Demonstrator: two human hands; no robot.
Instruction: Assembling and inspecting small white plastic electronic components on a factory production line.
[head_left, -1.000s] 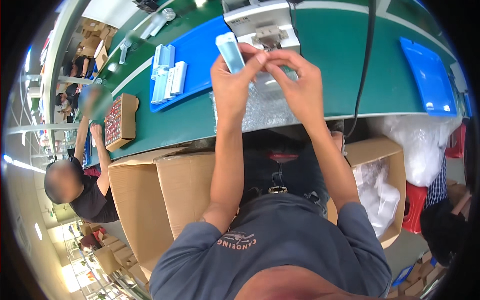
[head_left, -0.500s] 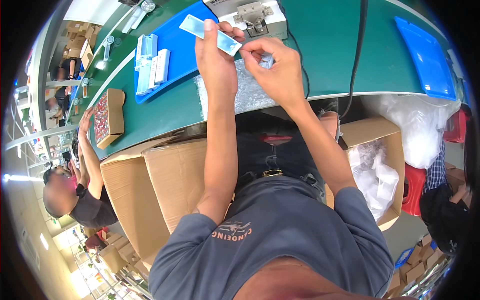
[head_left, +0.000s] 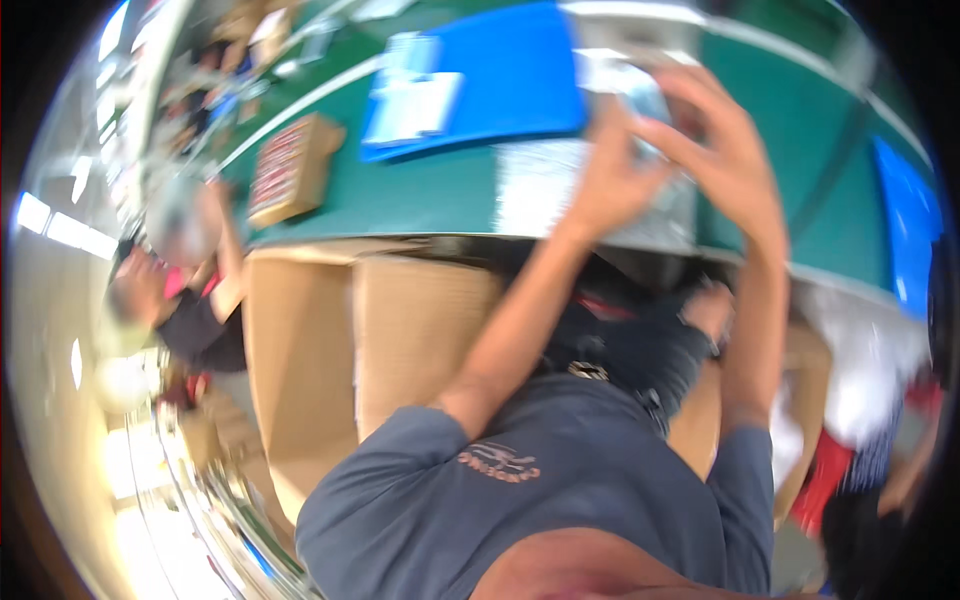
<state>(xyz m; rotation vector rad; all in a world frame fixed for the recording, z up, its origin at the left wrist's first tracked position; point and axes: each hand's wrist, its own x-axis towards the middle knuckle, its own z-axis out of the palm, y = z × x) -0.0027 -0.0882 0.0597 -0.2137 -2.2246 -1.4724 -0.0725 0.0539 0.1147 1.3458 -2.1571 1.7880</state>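
Change over the last half second: the wearer's head is evidently turning, as the whole bench is sitting further right in view and smearing with blur. The slim pale-blue translucent plastic box (head_left: 645,100) is no longer lying slanted across the left hand (head_left: 615,185) in plain sight; it is now showing as a blurred patch between both hands. The right hand (head_left: 725,150) is arching higher, over the box.

Position: the box is hovering above the green counter (head_left: 420,205), in from its near edge, in front of the grey-white bench machine (head_left: 640,30) and beyond the silvery clear plastic sheet (head_left: 535,185) that is lying along that edge.

Grip: right thumb and forefinger are curving with a gap between them; whether they are pinching the box, cannot tell. Left fingers are bending close against it; firmness of hold, cannot tell.

Meaning (judgement): the box is probably being turned or worked two-handed, not being set down.

Writing: the pale-blue and white boxes (head_left: 425,105) are resting at the left end of the flat blue plastic tray (head_left: 520,75), any print blurring out. The dark grey T-shirt (head_left: 610,490) is bearing orange lettering (head_left: 500,470), appearing upside down; not transcribing it.
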